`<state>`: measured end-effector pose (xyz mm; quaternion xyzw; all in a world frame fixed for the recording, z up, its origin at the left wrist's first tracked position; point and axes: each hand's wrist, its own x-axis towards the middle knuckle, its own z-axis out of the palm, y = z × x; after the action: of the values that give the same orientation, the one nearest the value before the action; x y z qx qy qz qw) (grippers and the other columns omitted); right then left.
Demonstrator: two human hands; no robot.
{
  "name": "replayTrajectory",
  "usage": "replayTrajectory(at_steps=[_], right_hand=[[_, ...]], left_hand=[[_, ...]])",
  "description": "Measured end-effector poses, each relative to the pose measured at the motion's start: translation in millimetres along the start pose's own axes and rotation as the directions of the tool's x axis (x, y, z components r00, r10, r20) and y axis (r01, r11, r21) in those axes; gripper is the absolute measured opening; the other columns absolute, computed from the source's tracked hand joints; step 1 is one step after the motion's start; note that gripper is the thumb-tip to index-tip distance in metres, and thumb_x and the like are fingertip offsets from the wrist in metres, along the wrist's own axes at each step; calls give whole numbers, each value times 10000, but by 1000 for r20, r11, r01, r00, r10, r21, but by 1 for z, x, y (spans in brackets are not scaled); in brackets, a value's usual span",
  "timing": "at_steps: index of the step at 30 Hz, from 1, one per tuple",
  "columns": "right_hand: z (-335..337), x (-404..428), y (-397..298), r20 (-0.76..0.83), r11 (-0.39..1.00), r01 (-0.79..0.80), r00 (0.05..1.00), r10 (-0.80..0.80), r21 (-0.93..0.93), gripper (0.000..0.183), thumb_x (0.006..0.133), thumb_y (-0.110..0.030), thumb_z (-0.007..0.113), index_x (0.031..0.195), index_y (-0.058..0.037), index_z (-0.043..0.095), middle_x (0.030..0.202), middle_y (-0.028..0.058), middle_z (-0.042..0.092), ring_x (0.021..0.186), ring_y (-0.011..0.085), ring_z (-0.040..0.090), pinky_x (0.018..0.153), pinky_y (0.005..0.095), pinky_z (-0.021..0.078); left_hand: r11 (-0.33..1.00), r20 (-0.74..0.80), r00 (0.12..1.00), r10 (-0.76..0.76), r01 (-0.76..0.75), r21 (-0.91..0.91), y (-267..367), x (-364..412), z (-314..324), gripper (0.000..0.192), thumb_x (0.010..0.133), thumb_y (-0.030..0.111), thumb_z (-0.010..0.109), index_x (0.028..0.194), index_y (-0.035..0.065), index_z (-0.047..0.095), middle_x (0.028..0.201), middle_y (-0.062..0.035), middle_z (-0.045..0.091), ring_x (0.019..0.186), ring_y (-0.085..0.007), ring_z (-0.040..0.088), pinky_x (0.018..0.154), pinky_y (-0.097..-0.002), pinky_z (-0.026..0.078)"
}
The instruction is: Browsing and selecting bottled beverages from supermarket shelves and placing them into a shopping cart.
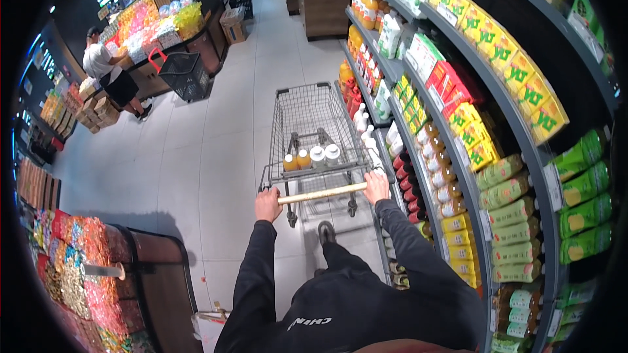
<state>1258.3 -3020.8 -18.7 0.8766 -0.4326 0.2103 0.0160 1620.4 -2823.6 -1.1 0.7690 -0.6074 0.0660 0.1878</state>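
Both of my hands grip the handlebar (321, 193) of a metal shopping cart (314, 87) in front of me. My left hand (268, 205) is closed around the bar's left end, and my right hand (377, 187) around its right end. Near the handle, at the rear of the cart, stand two orange bottles (297, 161) with white caps. Two white bottles (325, 158) stand upright beside them on the right. Beyond these the wire basket shows its bare mesh.
Close on the right runs a shelf unit (532, 157) of bottled and boxed drinks. A candy display (98, 274) stands at the lower left. Farther off, a person (105, 63) is at another candy stand, near a black shopping basket (184, 73). A wooden counter (324, 12) stands ahead.
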Motion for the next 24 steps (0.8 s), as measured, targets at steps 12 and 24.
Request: replayTrajectory(at_steps=[12,24], right_hand=[[55,138,46,52,998,-41,998,43,-37,297,670,-132,782,927,-124,632,958,77,611,991,263,595,886,435,420],[105,250,76,30,995,-77,996,79,-67,226,711,-111,752,915,-117,656,956,80,631,994,266,607,905,434,429]], left_hand=[[991,78,992,-95,87,102,-20,140,46,191,747,149,749,890,146,622,759,-75,634,777,-288,651,731,-427,516],[997,24,1000,-13,12,70,-56,262,88,181,746,143,744,894,151,639,743,-73,644,747,-287,658,705,-420,516]])
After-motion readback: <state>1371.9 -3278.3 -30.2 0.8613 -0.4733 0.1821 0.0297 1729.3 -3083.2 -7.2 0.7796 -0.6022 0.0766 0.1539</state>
